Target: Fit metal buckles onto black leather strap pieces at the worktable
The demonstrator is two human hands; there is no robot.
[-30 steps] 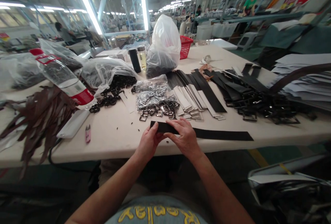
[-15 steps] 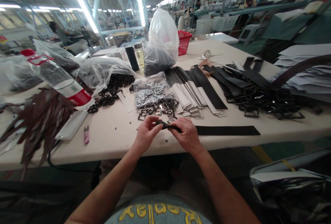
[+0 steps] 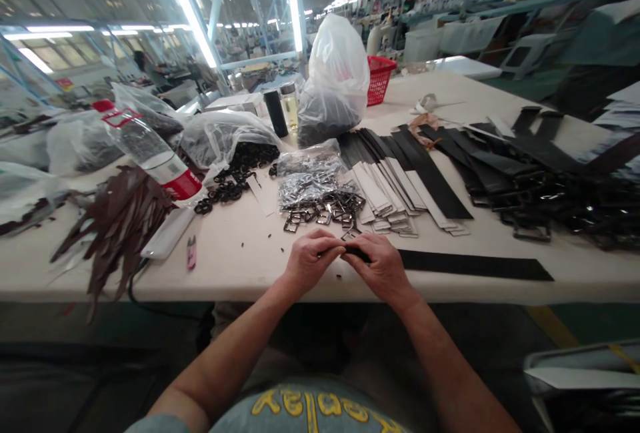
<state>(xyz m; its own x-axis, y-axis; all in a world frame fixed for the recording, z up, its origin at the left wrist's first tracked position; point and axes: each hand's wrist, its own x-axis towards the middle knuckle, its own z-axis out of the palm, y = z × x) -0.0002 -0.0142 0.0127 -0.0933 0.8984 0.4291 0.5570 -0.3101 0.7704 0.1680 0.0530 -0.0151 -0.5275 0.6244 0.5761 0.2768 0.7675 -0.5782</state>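
My left hand [image 3: 311, 261] and my right hand [image 3: 383, 265] meet near the table's front edge. Both are closed in a pinch on the end of a black belt strap [image 3: 475, 265]. The rest of the strap lies flat to the right on the table. My fingers hide most of the held end, so whether a small part sits on it I cannot tell. Just beyond my hands lie loose metal buckles [image 3: 325, 213], in front of a clear plastic bag of buckles [image 3: 313, 176].
Black-and-white strap pieces [image 3: 395, 186] and a pile of buckled black straps [image 3: 540, 199] lie to the right. Leftward are black loops [image 3: 225, 186], pink snips [image 3: 191, 253], brown strips [image 3: 113, 219] and a plastic bottle [image 3: 155, 156]. A white bag [image 3: 337, 79] stands behind.
My fingertips have come together, covering the strap end that showed between them. The view has turned left, so the table's things appear farther right.
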